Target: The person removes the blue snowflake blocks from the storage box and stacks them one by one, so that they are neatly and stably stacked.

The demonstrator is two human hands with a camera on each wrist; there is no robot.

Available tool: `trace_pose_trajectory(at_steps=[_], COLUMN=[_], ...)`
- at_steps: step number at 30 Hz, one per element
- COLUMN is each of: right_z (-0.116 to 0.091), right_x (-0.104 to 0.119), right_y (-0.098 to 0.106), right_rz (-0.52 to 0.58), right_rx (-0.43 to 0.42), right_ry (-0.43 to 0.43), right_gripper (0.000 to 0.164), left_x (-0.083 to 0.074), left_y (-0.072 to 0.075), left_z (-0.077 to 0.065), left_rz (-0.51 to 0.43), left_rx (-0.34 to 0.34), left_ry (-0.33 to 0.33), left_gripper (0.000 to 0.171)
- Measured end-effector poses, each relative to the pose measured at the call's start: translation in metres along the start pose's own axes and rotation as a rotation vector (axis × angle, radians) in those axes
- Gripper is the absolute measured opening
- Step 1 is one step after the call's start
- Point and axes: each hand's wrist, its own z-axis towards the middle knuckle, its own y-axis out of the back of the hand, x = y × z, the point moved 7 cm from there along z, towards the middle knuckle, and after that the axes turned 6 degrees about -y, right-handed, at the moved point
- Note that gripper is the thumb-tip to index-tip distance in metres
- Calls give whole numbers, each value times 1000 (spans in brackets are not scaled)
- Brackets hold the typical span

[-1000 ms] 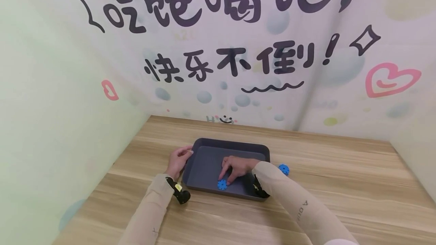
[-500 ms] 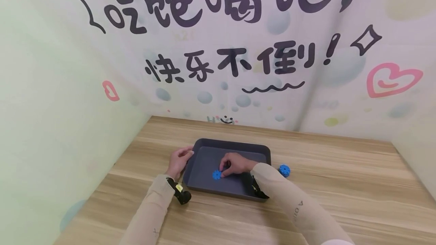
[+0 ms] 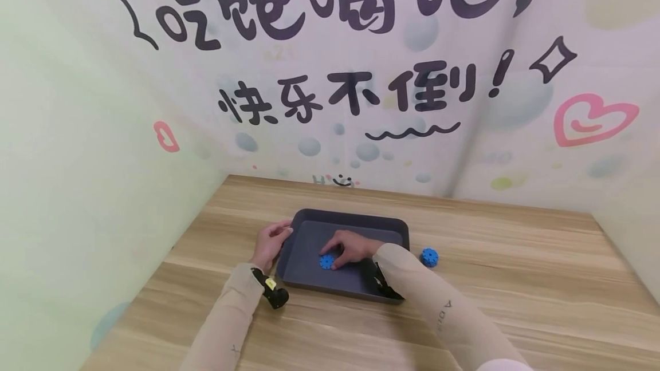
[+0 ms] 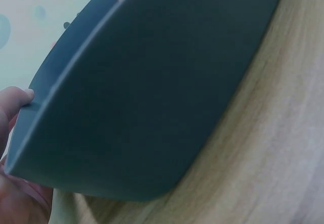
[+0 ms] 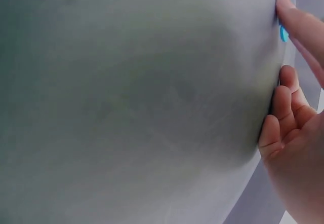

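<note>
A dark grey rectangular tray point(image 3: 309, 245) lies on the wooden table. My left hand point(image 3: 269, 245) grips its left side, and in the left wrist view the thumb point(image 4: 20, 97) hooks over the rim with fingers beneath. Inside the tray, a blue notched disc point(image 3: 326, 261) lies flat on the floor, left of the middle. My right hand point(image 3: 353, 247) reaches in from the right and pinches that disc between thumb and index finger. In the right wrist view the disc point(image 5: 283, 33) shows only as a thin edge behind a fingertip, while the other fingers curl against the tray floor.
A small stack of similar blue discs point(image 3: 429, 257) stands on the table point(image 3: 515, 279) just right of the tray, close to my right forearm. Behind the table rises a printed cloth wall point(image 3: 330, 147).
My right hand and the blue disc have moved from near the tray's front edge, back and slightly left. The index finger now reaches round the disc's far side. My left hand has stayed put.
</note>
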Motion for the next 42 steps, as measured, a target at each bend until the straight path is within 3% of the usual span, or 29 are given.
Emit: trace_pose_trajectory(at_steps=[5,8,13,17,23,31,37,42], right_z=[3,2,1,2,6,7,6,6], right_x=[-7,-11,-2,2,-1,-12,-5,-4], right_y=[5,7,6,5,4,3,1,0], right_rz=[19,20,-29,-43,-17,40,-17,-6], right_rx=[-85,-112,-70,-53,-67,-90,-31,-16], right_ry=[-107,-157,-74,-20,-31,-122,-61,-51], right_gripper=[24,26,38,37,31,28,43,37], left_x=[1,2,3,2,3,3,4,6], left_y=[-1,-2,-1,0,0,-1,-1,-2], left_z=[0,0,1,1,1,1,1,3], left_rz=[-5,-5,-6,-8,-9,-9,-8,-13], left_rx=[2,8,18,15,7,11,15,14], left_ry=[-2,2,14,10,8,12,13,23], left_gripper=[29,30,30,30,30,29,30,29])
